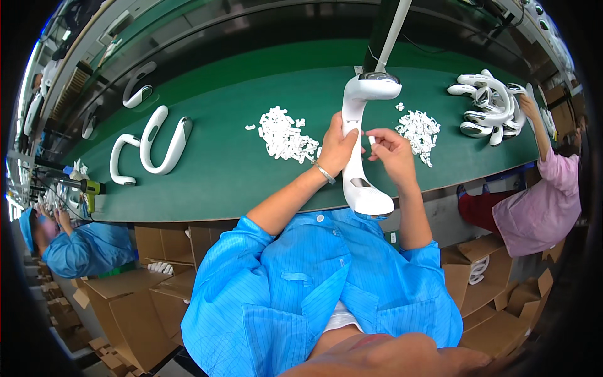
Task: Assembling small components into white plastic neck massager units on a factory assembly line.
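A white C-shaped plastic housing [355, 171] stands lengthwise before me, its rounded ends turned to the right. Around its middle, my left hand [336, 148] is closed, with the thumb on the near face. My right hand [396, 154] pinches a small white plastic piece [372, 139] between thumb and fingertips, close to the housing's right side. Loose small white pieces lie in a pile [282, 135] to the left of the housing and in another pile [419, 132] to its right.
Curved white housings [164, 141] lie on the green tabletop [220, 125] at left; more are heaped [493, 107] at right beside a co-worker's arm [534, 119]. A green-black power tool [91, 188] sits near another worker at left. A post [384, 34] rises beyond the housing; cardboard boxes [125, 308] flank me.
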